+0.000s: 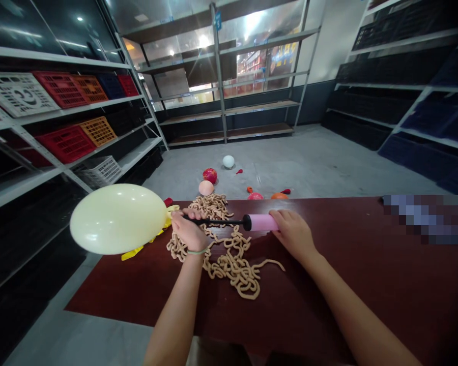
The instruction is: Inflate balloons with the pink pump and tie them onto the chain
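1. My left hand [191,234] is closed around the black end of the pump [262,222], fingers curled over it; a pale green band [197,252] circles that wrist.
2. My right hand [293,234] is wrapped around the far end of the pink barrel, thumb and fingers closed on it.
3. The pump lies nearly level between my two hands, above the table [339,223], with a length of its thin black rod showing between the barrel and my left hand.
4. The pale balloon [118,218] is large and round-bellied, to the left of my left hand, its narrow end at my fingers. They cover the join, so I cannot tell whether the neck sits on the pump.
5. Yellow strips [132,253] show under and beside the balloon, near the table's left edge.
6. Tan cord [238,269] lies in loose, tangled loops on the table, below and behind the pump; one end trails to the right, towards my right forearm.
7. Beyond the table's far edge, on the floor [309,162], are a white balloon [228,161], a red balloon [209,175] and a peach balloon [206,187].
8. Crates [64,89] fill the shelves on my left.
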### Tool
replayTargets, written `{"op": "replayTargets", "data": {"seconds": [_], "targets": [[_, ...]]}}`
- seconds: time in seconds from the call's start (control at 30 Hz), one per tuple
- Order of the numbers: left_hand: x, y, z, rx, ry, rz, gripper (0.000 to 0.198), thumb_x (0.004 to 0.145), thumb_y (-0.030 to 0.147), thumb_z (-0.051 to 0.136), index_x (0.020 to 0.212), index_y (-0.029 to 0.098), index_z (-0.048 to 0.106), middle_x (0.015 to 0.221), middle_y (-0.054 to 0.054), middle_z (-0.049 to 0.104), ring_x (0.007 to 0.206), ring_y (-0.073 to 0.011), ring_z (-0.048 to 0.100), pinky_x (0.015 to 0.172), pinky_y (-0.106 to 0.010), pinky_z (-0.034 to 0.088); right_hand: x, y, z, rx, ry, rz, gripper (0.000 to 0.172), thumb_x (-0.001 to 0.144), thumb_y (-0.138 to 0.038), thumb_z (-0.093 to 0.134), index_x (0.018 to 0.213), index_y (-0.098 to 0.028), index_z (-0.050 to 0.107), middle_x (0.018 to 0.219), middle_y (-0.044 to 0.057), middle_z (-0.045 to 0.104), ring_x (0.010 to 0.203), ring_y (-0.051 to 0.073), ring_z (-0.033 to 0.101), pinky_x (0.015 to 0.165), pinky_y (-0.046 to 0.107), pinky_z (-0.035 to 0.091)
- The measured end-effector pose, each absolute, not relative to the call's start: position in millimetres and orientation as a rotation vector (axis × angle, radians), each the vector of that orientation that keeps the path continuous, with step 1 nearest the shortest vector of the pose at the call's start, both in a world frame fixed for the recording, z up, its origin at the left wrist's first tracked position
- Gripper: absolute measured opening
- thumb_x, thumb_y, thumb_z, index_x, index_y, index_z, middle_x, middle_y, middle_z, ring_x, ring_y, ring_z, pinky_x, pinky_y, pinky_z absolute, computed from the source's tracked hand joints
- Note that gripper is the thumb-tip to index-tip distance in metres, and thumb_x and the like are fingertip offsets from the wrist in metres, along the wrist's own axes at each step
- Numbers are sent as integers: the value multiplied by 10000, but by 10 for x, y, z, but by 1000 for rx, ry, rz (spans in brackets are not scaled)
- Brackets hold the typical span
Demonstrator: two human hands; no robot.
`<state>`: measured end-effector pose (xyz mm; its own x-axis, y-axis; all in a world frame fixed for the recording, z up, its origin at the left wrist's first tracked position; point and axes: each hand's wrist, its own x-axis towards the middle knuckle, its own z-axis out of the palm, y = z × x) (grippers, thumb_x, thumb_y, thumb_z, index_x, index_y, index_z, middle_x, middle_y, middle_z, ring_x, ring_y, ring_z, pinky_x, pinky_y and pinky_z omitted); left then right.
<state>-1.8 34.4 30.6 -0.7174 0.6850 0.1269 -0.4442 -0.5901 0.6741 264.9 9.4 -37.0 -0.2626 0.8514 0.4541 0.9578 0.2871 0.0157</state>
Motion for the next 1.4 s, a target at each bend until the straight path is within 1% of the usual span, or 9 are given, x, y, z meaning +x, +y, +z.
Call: {"op": "replayTargets", "data": {"seconds": [0.13, 0.27, 0.4, 0.5, 0.67, 0.83, 1.03, 1.23, 1.4], "targets": [[29, 327, 296, 459, 849, 2285, 204, 843, 294, 467, 690, 218, 355, 488, 79, 370, 390, -90, 359, 407, -223, 340, 2416, -4, -337, -1713, -2205, -385, 386, 823, -224, 622, 1202, -192, 558, 1078, 89, 642, 975, 260, 539, 762, 348, 333], [257, 277, 195, 550, 866, 2146, 308, 879, 355, 474, 628, 212, 366, 492, 62, 385, 388, -89, 400, 418, -233, 367, 2186, -104, -366, -1692, -2224, -262, 376, 824, -227, 620, 1192, -204, 543, 1056, 72, 643, 966, 246, 550, 735, 336, 333], [395, 284, 67, 658, 856, 2095, 348, 909, 420, 475, 644, 210, 393, 492, 63, 404, 382, -99, 427, 427, -242, 389, 2097, -104, -435, -1624, -2241, -145, 365, 824, -197, 594, 1184, -202, 531, 1061, 65, 644, 951, 224, 561, 737, 317, 347], [350, 332, 42, 661, 879, 2101, 333, 917, 414, 458, 662, 210, 394, 504, 61, 417, 398, -100, 439, 439, -242, 393, 2177, -31, -447, -1593, -2270, -210, 389, 819, -194, 598, 1201, -201, 527, 1054, 71, 643, 950, 235, 553, 752, 327, 351], [137, 385, 142, 630, 896, 2206, 248, 906, 343, 438, 705, 213, 375, 525, 64, 413, 427, -102, 435, 469, -246, 388, 2515, 112, -450, -1624, -2208, -308, 428, 797, -188, 631, 1213, -212, 532, 1131, 71, 633, 1010, 243, 534, 783, 326, 358], [-28, 384, 241, 484, 890, 2268, 165, 878, 277, 433, 738, 214, 372, 520, 75, 398, 425, -93, 385, 459, -233, 362, 2615, 119, -429, -1678, -2182, -356, 405, 808, -198, 625, 1205, -197, 546, 1091, 71, 631, 996, 245, 526, 835, 334, 345], [148, 341, 147, 519, 901, 2194, 221, 874, 290, 438, 681, 209, 368, 511, 70, 380, 414, -87, 388, 437, -227, 357, 2253, -65, -369, -1744, -2183, -313, 351, 817, -232, 632, 1159, -211, 557, 1033, 73, 642, 957, 252, 541, 735, 339, 318], [442, 262, 37, 693, 842, 2096, 293, 925, 357, 435, 674, 213, 389, 511, 58, 413, 396, -107, 431, 432, -251, 404, 2054, -142, -418, -1659, -2165, -108, 338, 832, -213, 597, 1165, -218, 535, 1054, 58, 654, 953, 226, 568, 741, 316, 345], [324, 293, 107, 707, 858, 2145, 302, 940, 371, 427, 688, 209, 388, 512, 53, 430, 410, -109, 457, 448, -251, 415, 2239, -37, -406, -1620, -2244, -216, 393, 820, -207, 609, 1204, -218, 523, 1056, 57, 652, 958, 238, 569, 771, 331, 354]]}}
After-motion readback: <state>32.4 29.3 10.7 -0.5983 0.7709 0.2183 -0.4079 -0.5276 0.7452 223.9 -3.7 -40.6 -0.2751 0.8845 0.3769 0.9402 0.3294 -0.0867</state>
